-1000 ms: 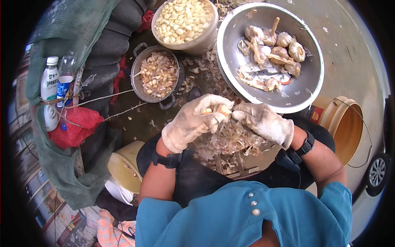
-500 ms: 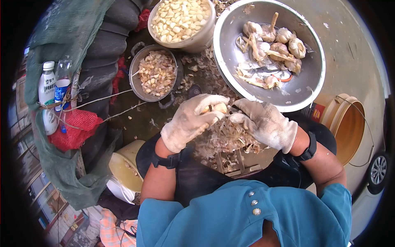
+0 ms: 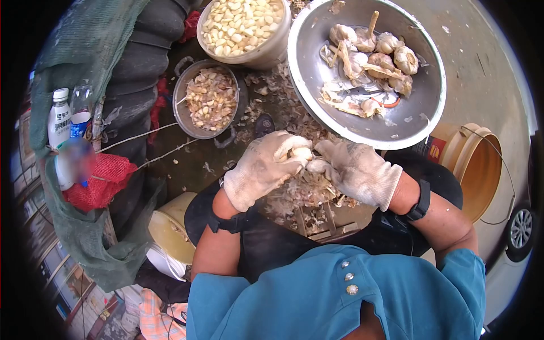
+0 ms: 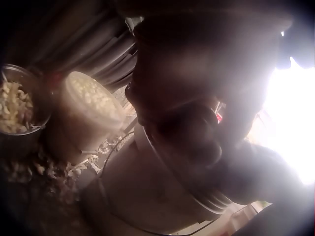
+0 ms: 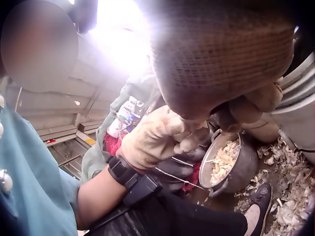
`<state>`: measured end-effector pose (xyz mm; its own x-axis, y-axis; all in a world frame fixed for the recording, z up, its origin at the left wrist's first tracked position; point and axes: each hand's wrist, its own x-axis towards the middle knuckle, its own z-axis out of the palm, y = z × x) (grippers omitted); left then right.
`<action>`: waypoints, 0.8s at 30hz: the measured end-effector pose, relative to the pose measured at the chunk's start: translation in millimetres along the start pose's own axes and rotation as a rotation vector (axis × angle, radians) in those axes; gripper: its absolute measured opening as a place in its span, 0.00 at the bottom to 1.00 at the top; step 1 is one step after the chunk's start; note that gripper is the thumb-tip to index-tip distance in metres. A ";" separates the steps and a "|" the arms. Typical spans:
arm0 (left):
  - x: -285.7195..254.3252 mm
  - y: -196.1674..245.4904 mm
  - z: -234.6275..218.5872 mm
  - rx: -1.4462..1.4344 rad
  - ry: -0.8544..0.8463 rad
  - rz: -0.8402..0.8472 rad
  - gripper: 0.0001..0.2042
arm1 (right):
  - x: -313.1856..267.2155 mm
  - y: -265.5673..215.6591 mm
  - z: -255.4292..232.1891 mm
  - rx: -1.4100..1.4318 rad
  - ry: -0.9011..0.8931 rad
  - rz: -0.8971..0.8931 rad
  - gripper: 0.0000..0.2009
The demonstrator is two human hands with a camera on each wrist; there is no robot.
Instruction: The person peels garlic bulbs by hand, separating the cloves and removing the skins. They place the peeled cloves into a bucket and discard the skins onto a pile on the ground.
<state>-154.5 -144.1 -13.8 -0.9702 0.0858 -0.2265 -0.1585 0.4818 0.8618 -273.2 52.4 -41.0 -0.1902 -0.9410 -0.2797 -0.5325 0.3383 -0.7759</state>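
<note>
My gloved left hand (image 3: 259, 173) grips pale garlic cloves (image 3: 301, 153) between its thumb and fingers, above the lap. Close against it, my gloved right hand (image 3: 362, 171) has its fingers bent, with thumb and fingertips pinching at the garlic's near side. Anything small inside the right fingers is hidden. Beyond the hands, a wide metal bowl (image 3: 422, 116) holds whole garlic bulbs (image 3: 391, 59) and loose skins. A small pot (image 3: 180, 107) contains cloves with skin on them, and a white bucket (image 3: 272, 54) is full of peeled cloves (image 3: 241, 25).
Garlic skins (image 3: 303, 198) pile up below the hands. A yellowish bucket (image 3: 481, 175) lies tipped at the right, and another bucket (image 3: 173, 224) stands by the left knee. Bottles (image 3: 58, 119) and a red mesh bag (image 3: 105, 181) hang on green netting (image 3: 85, 62).
The right hand drew slightly away from the left, then came back against the garlic. The left hand keeps its grip. The head view has shifted a little, moving the containers left and up.
</note>
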 end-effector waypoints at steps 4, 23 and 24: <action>-1.2 -3.4 -0.9 0.062 -0.047 0.042 0.14 | -1.1 -6.3 -7.4 0.312 -0.010 0.001 0.10; 0.8 12.0 -2.3 -1.015 0.065 -0.326 0.28 | 1.8 -5.9 -26.7 0.300 0.094 -0.002 0.08; 0.5 12.7 -0.6 -1.029 0.086 -0.308 0.27 | 1.9 -5.1 -25.6 0.299 0.096 -0.009 0.08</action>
<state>-157.1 -138.5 -2.7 -0.8656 0.0054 -0.5007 -0.4370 -0.4963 0.7501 -292.0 48.8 -23.2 -0.2714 -0.9349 -0.2288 -0.2714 0.3024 -0.9137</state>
